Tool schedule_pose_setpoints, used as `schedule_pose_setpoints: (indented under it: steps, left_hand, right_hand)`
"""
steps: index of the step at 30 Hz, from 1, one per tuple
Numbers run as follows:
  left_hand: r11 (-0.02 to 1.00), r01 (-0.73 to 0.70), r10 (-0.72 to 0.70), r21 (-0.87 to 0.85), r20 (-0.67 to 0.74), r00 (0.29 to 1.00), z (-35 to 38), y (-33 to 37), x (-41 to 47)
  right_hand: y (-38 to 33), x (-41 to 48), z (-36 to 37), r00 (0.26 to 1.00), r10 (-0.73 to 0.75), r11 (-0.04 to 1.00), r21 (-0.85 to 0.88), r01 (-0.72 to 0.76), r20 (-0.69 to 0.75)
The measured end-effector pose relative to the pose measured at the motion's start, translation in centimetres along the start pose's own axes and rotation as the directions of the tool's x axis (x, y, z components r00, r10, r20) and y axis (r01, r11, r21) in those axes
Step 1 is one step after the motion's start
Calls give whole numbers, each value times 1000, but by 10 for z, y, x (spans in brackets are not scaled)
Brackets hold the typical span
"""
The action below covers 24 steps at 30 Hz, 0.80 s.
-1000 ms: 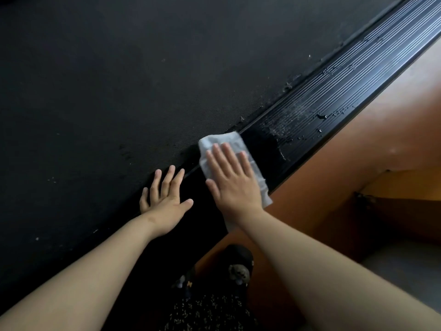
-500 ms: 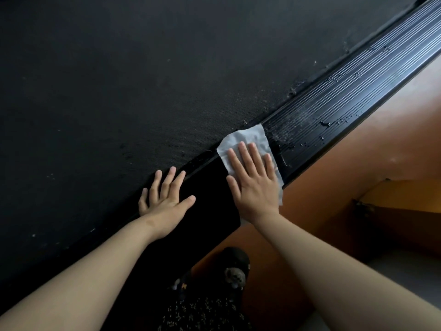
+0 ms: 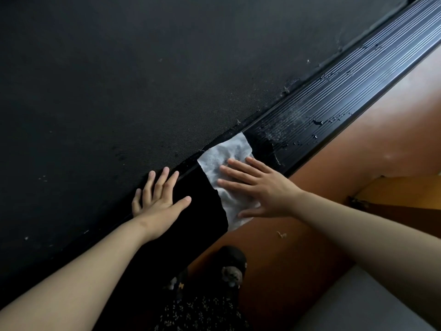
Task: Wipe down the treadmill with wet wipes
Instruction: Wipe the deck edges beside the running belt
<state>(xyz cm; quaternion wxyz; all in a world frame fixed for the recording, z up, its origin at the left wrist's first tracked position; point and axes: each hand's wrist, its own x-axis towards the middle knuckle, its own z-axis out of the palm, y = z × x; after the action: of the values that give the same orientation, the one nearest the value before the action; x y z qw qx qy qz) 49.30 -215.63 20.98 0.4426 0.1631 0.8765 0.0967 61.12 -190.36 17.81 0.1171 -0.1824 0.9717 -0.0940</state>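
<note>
Now right hand [image 3: 267, 192] flattens wet wipe [image 3: 226, 161] across side rail [image 3: 346, 91] — overhanging its edge.

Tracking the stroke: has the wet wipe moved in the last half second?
Yes. The wet wipe slid back down the side rail, away from the dusty streaks and nearer the left hand.

Orange-brown floor [image 3: 358, 149] down the right side of the frame, smooth and glossy. Soft pale glare in the upper right, deepening to darker brown toward the bottom centre. Small light scrap [image 3: 281, 234] lying on it, lower centre-right. At the right edge, a yellow-orange panel [image 3: 405, 188] with a dark fitting [image 3: 356, 203] at its left end; kind of furniture unclear. Pale grey surface [image 3: 358, 306] in the lower right corner. Dim overall.
</note>
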Motion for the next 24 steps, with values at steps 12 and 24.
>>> schedule_pose_setpoints:
  steps: [12, 24]
  left_hand:
    - [999, 17, -17, 35, 3, 1000, -1, 1, 0]
    - [999, 16, -16, 36, -2, 1000, -2, 4, -2]
  right_hand:
    - [-72, 32, 24, 829, 513, 858, 119, -500, -223]
    - [-181, 65, 34, 76, 997, 72, 528, -846, -14]
